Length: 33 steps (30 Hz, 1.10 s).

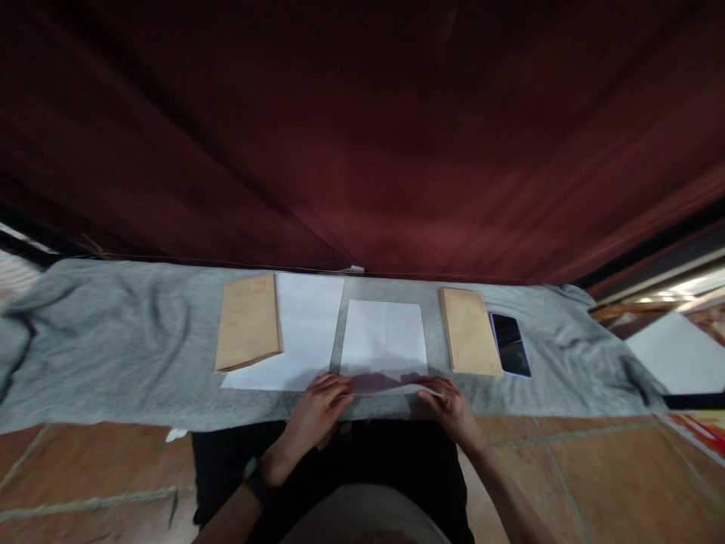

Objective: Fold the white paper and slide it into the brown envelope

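A sheet of white paper (384, 336) lies in front of me on the grey cloth, its near edge lifted and curling up. My left hand (322, 406) pinches the near left corner, fingers closed on the paper. At the near right corner, my right hand (447, 406) has the same edge between thumb and fingers. Left of this sheet is more white paper (311, 325), partly covered by a stack of brown envelopes (248, 321). Another stack of brown envelopes (470, 331) lies beyond my right hand.
A dark-screened phone (510, 345) rests against the right envelope stack. The grey cloth (130, 340) covers the long surface, with a dark red fabric wall (362, 151) behind it. Tiled floor (102, 468) shows below. A white sheet (677, 351) lies at far right.
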Available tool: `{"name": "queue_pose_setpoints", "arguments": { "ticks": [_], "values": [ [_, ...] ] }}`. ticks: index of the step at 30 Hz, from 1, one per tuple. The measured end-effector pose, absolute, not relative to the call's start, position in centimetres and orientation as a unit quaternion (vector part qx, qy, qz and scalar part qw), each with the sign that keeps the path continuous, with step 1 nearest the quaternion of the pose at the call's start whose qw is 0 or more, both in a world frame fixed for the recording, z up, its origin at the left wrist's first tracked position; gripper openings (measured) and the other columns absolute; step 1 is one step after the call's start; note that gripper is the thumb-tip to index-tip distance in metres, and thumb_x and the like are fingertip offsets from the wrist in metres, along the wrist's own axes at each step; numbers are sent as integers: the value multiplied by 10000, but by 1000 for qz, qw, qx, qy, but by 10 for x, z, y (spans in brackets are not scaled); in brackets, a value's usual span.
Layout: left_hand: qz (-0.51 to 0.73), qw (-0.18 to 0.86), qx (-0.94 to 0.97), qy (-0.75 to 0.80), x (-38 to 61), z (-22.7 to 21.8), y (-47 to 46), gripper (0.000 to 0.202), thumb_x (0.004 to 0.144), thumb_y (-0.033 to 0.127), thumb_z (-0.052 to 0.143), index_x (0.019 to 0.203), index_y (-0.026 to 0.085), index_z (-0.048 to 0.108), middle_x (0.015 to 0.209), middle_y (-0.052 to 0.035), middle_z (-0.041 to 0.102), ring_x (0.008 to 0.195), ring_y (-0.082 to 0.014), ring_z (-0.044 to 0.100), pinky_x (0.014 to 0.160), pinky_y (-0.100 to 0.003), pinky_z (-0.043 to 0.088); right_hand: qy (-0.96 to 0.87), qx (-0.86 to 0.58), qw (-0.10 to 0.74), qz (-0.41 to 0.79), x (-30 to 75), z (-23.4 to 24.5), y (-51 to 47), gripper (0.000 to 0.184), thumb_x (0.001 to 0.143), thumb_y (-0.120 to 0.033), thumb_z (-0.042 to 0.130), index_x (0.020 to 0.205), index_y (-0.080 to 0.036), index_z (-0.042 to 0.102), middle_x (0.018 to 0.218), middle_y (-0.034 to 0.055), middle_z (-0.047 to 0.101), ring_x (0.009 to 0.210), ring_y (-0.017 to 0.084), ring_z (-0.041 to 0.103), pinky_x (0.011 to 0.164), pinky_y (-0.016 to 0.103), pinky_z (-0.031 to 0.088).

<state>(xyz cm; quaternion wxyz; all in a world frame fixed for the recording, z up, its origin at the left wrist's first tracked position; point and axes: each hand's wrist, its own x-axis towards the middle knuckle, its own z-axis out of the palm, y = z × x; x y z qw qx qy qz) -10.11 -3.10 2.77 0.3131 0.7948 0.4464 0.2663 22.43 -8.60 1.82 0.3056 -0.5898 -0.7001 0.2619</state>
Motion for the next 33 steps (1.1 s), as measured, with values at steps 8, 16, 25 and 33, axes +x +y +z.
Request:
{"name": "queue_pose_setpoints", "arguments": {
  "ticks": [8, 16, 25, 33],
  "values": [
    [273, 407, 689, 534, -92, 36, -12, 248, 868, 433, 614, 880, 233, 759, 897, -73, 775, 862, -254, 699, 803, -354, 532, -625, -630, 354, 295, 219, 21, -74, 324, 988, -476, 506, 1079, -258, 727, 1033, 50, 775, 1005, 271, 733, 879, 390, 600],
    [246, 346, 663, 617, -76, 38, 4, 252, 896, 418, 585, 790, 209, 680, 693, -15, 677, 637, -174, 599, 624, -265, 403, -594, -722, 306, 178, 208, 11, -49, 404, 980, -548, 451, 916, -244, 710, 749, 30, 726, 664, 205, 695, 620, 283, 530],
    [72, 215, 690, 687, -60, 47, 33, 293, 988, 435, 518, 837, 220, 647, 735, -27, 680, 722, -194, 658, 591, -261, 340, -554, -804, 156, 148, 200, 22, -16, 398, 1008, -523, 450, 913, -232, 705, 779, 58, 742, 760, 198, 729, 630, 242, 475],
    [-16, 142, 707, 693, -50, 50, 41, 370, 1046, 431, 380, 1081, 195, 663, 925, -91, 745, 898, -241, 717, 709, -305, 463, -511, -845, 30, 156, 191, 34, 6, 441, 1027, -550, 432, 1058, -200, 697, 926, 117, 776, 936, 236, 750, 772, 278, 505]
  ]
}}
